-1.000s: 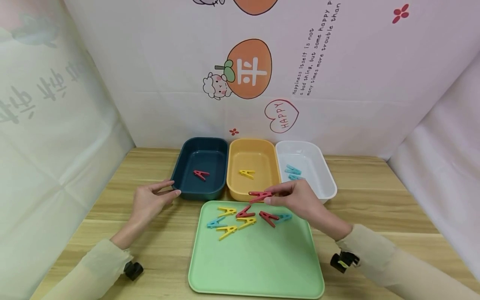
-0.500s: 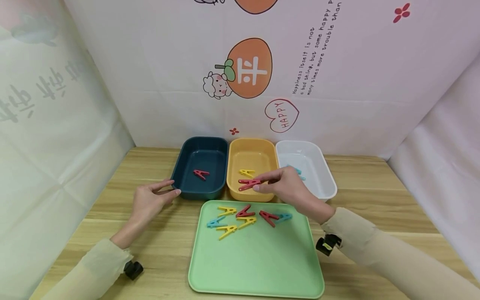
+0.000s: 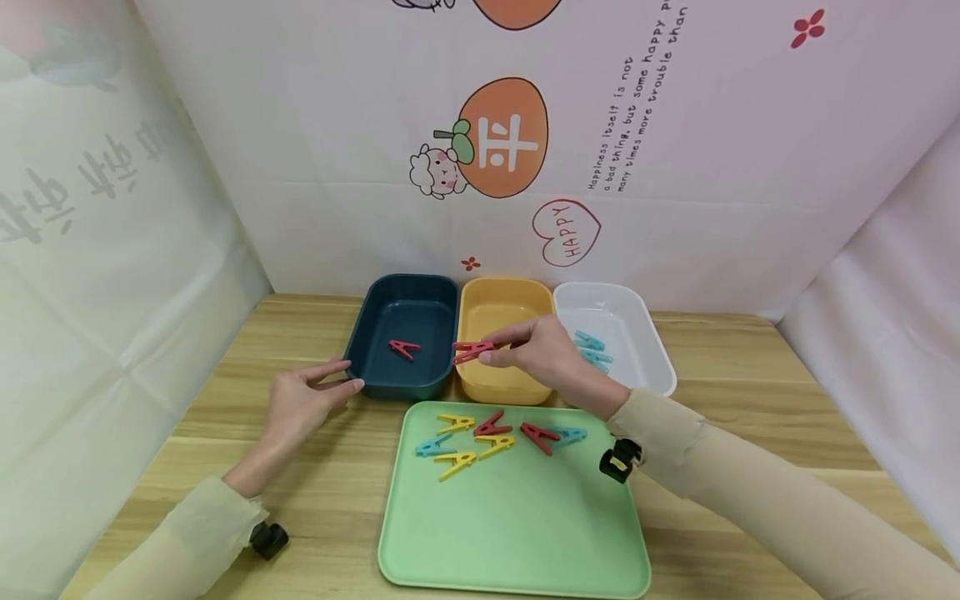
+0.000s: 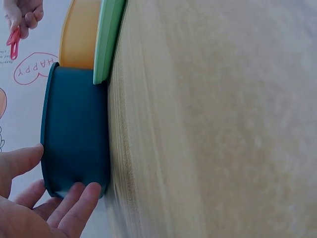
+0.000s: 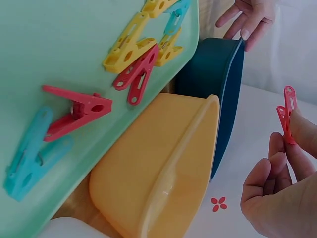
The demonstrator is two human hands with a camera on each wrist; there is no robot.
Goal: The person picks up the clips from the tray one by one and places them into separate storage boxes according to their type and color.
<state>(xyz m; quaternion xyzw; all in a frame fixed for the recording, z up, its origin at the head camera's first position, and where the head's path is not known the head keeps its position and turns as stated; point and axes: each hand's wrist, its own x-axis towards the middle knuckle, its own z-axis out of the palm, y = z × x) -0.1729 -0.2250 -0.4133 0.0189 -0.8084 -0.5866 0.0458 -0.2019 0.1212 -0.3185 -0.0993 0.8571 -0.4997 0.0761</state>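
Between thumb and fingers, my right hand (image 3: 547, 357) pinches a red clothespin (image 3: 471, 351) over the left side of the yellow bin (image 3: 506, 287). In the right wrist view, the same clothespin (image 5: 287, 116) points up out of the fingertips. My left hand (image 3: 303, 404) touches the near left corner of the dark blue bin (image 3: 408, 388), thumb and fingers extended against its outside. Inside that bin lies one red clothespin (image 3: 405, 348). The white bin (image 3: 637, 337) holds blue clothespins (image 3: 592, 350). My right hand hides part of the yellow bin's inside.
A green tray (image 3: 517, 525) lies in front of the bins. Near its far edge are several yellow clothespins (image 3: 455, 461), red clothespins (image 3: 538, 437) and blue clothespins (image 3: 433, 446). A printed cloth (image 3: 337, 167) stands behind the bins on the wooden table (image 3: 742, 367).
My right hand has carried the red clothespin leftward, from the near right corner of the yellow bin to its left side. My left hand has stayed at the dark blue bin.
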